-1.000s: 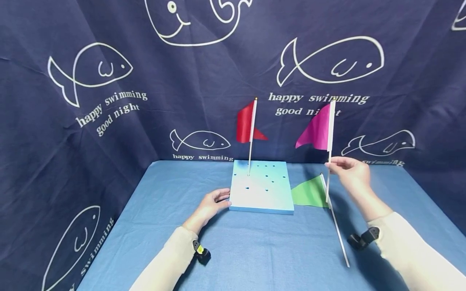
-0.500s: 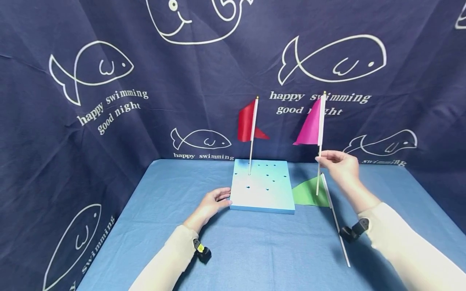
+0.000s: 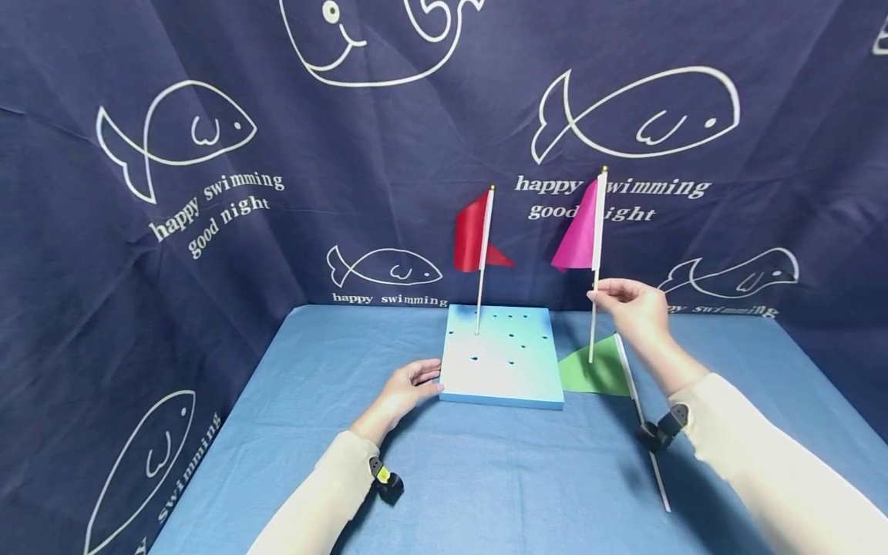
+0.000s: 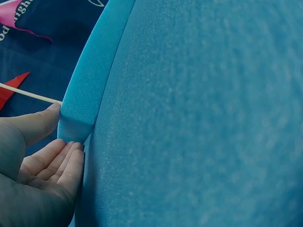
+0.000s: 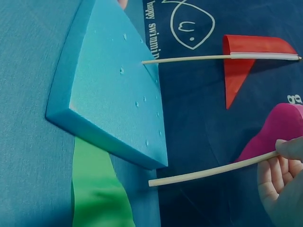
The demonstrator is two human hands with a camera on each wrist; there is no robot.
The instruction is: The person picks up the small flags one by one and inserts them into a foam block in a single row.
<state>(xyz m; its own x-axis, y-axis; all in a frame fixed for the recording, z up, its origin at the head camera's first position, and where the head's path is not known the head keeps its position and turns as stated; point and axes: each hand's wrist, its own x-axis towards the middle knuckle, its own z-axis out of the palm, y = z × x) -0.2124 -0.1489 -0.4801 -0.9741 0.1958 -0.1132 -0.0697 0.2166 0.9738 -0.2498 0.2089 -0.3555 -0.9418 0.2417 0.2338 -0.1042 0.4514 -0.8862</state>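
My right hand (image 3: 634, 310) pinches the thin stick of a magenta flag (image 3: 579, 231) between thumb and fingertips. The flag is upright, and its stick's bare lower end (image 5: 158, 182) hangs in the air right of the blue foam board (image 3: 499, 378). The board lies flat and has several small holes. A red flag (image 3: 472, 235) stands upright in one of them. My left hand (image 3: 400, 391) rests against the board's left side, its fingers fairly straight and the thumb near the top edge. A green flag (image 3: 600, 368) lies on the table right of the board.
A blue cloth (image 3: 486, 478) covers the table. Behind it hangs a dark blue curtain (image 3: 388, 169) with white fish drawings. The green flag's stick (image 3: 660, 482) runs toward the table's front, partly beneath the right wrist's camera (image 3: 662, 428).
My right hand has moved left and slightly up, carrying the magenta flag closer to the board. The left hand, board, red flag and green flag have kept their places.
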